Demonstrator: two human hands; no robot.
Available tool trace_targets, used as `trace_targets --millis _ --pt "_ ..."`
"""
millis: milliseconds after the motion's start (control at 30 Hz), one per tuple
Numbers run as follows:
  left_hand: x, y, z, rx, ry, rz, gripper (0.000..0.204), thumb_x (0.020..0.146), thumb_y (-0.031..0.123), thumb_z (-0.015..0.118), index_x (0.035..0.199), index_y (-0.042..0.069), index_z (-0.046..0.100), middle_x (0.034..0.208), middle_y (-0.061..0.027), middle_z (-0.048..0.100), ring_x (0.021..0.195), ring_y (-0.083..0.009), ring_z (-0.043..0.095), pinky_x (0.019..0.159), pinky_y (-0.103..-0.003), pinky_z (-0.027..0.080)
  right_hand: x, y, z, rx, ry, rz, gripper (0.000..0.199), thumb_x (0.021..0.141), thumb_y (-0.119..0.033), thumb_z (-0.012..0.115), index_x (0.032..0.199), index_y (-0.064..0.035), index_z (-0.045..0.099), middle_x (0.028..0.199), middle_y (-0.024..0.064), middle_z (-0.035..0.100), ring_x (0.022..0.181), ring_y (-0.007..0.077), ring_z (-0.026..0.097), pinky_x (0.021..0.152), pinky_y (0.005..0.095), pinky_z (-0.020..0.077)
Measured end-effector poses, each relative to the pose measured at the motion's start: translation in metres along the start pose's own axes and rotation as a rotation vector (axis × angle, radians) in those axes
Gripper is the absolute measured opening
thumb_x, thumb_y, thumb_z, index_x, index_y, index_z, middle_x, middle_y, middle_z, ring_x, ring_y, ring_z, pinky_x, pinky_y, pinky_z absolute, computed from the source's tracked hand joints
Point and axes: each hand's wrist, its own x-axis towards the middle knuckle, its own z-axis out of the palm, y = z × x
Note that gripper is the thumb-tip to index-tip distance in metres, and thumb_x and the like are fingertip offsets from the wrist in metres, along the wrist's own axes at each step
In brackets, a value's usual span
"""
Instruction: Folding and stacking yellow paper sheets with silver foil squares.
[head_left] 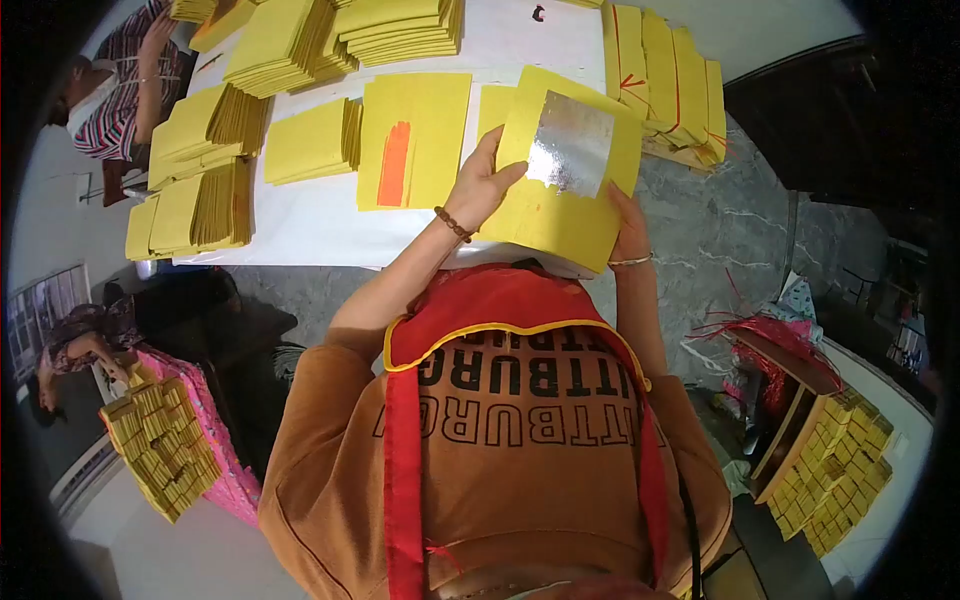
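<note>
Above the near edge of the white-covered table (330, 215), I hold a yellow paper sheet (560, 225) with a silver foil square (572, 145) on its face. My left hand (482, 182) is closed on its left edge, thumb on top near the foil. At the right edge, my right hand (630, 228) grips it too, its fingers partly hidden behind the paper. Left of it lies a yellow paper (432, 125) with an orange-red stripe (394, 165). Another yellow paper (494, 103) shows partly behind the held sheet.
Folded yellow paper stacks (310, 142) line the table's left and back. Yellow bundles (655, 75) tied with red string stand at the right. One person (125, 85) is at the far left, another (85, 350) near piled bundles (165, 440). More bundles (835, 470) sit lower right.
</note>
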Motion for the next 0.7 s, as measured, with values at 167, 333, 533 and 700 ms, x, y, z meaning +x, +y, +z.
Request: trace_targets --millis 167,333,533,700 --pt "-0.004 0.002 -0.001 -0.048 -0.012 -0.04 0.049 0.079 0.0 0.051 0.123 -0.004 0.029 0.116 -0.0114 0.045 0.107 -0.0162 0.042 0.09 -0.025 0.033 0.0 0.002 0.001 -0.083 0.031 0.023 0.031 0.084 -0.014 0.046 0.112 -0.0008 0.044 0.104 0.0089 0.054 0.089 0.0185 0.056 0.074 0.0292 0.0469" --pt "-0.009 0.002 0.003 0.017 -0.107 -0.134 0.039 0.083 0.009 0.05 0.118 -0.001 0.04 0.093 -0.0034 0.055 0.081 -0.0087 0.051 0.072 -0.019 0.041 -0.008 -0.008 -0.019 -0.07 0.012 -0.069 0.033 0.083 -0.012 0.048 0.113 -0.0004 0.044 0.102 0.0092 0.054 0.086 0.0195 0.056 0.073 0.0304 0.0476" --pt "-0.017 -0.02 -0.014 0.107 0.098 -0.051 0.027 0.081 0.013 0.053 0.106 0.002 0.053 0.077 -0.0028 0.053 0.065 -0.0095 0.049 0.06 -0.021 0.041 -0.034 -0.044 -0.092 0.075 0.02 -0.194 0.035 0.086 -0.017 0.043 0.117 -0.001 0.04 0.112 0.0138 0.05 0.1 0.026 0.051 0.085 0.0382 0.0415" --pt "-0.036 -0.002 -0.033 1.011 0.18 0.482 0.031 0.07 0.008 0.057 0.101 0.005 0.055 0.096 -0.0135 0.051 0.092 -0.0281 0.045 0.079 -0.036 0.037 -0.043 -0.033 -0.113 0.464 -0.107 -0.156 0.038 0.087 -0.018 0.039 0.122 -0.0036 0.036 0.122 0.0134 0.042 0.112 0.0291 0.041 0.094 0.0439 0.032"
